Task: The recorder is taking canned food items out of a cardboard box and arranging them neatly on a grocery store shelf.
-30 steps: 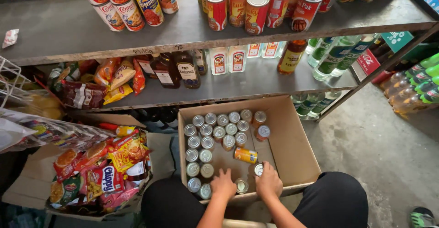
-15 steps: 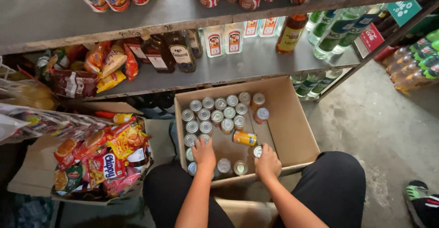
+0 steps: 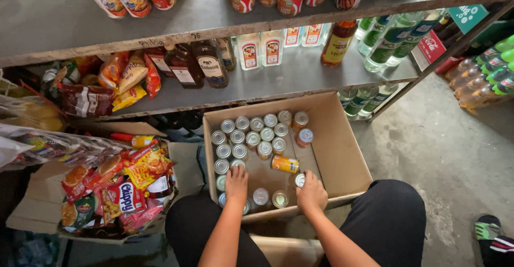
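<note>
Both hands reach down into an open cardboard box [image 3: 342, 154] on the floor. Left hand [image 3: 236, 183] lies palm-down with fingers curled over a can at the box's left side, near the front of the column of upright cans [image 3: 251, 133]; whether it has actually closed on that can I cannot tell. Right hand [image 3: 311, 193] is cupped around a silver-topped can [image 3: 300, 179], which shows just at its fingertips, near the front wall of the box. An orange can [image 3: 285, 163] lies on its side just beyond that hand, apart from it. Two more upright cans [image 3: 270, 197] stand between the two hands.
</note>
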